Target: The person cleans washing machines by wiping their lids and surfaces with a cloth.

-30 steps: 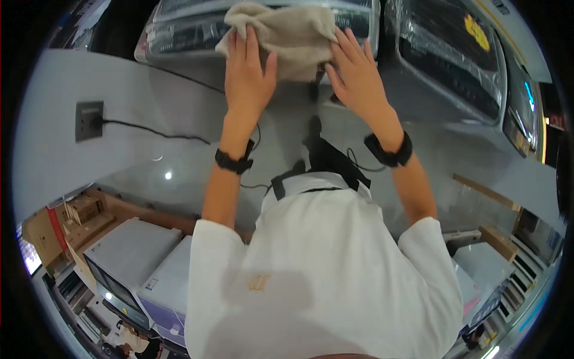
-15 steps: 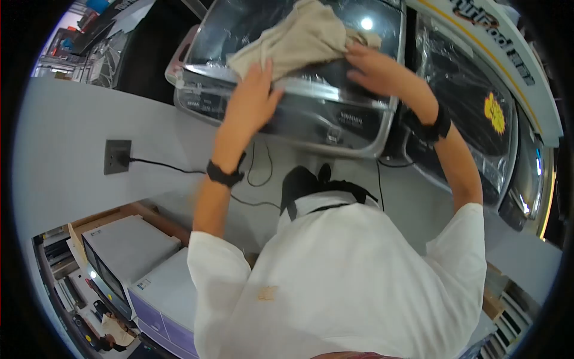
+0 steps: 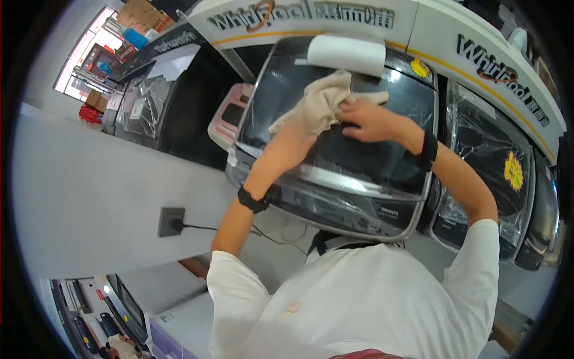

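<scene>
A beige cloth [image 3: 323, 102] lies bunched on the dark, glossy lid [image 3: 371, 158] of a top-loading washing machine. My left hand [image 3: 290, 143] is at the cloth's near left side, its fingers closed into the folds and partly hidden by them. From the right, my right hand [image 3: 373, 122] reaches to the cloth's other side, fingertips bent against the fabric. Both hands are over the middle of the lid. Clear plastic film covers parts of the machine, and its front panel [image 3: 335, 206] faces me.
A white curled sheet [image 3: 347, 54] lies at the machine's back edge. Another film-wrapped washer [image 3: 490, 161] with a yellow sticker stands to the right. On the left are a pink-framed item [image 3: 230, 116] and a wall socket [image 3: 171, 222] with a plugged-in cord. Branded boards [image 3: 311, 18] run behind.
My view has tilted up, showing more of the lid and the boards behind. Both hands have moved farther over the lid, and the cloth is more bunched between them.
</scene>
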Tool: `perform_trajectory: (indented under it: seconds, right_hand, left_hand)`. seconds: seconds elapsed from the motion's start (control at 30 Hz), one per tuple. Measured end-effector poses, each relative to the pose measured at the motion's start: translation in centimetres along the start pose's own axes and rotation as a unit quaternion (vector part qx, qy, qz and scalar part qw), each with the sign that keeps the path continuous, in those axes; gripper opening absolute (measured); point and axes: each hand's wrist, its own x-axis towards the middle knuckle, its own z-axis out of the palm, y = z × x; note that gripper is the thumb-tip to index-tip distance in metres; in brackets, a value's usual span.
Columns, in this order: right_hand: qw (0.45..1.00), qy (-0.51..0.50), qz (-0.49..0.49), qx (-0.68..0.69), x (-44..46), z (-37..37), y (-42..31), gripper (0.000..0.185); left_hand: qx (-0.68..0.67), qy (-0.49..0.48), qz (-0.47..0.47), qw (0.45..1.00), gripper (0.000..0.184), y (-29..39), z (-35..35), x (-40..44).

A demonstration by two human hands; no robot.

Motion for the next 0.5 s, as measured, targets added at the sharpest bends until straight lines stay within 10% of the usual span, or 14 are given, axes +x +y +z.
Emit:
perform_trajectory:
  seconds: [0.17,0.5]
  right_hand:
    - [0.995,-0.087,-0.029,0.029,0.3,-0.5,-5.6,0.046]
    - [0.989,-0.138,0.029,0.034,-1.8,-2.2,-6.0,0.042]
  left_hand:
    - [-0.041,-0.085,-0.073,0.993,0.060,0.3,-3.0,-3.1]
    - [0.005,0.114,-0.162,0.980,0.058,2.1,0.5,-7.6]
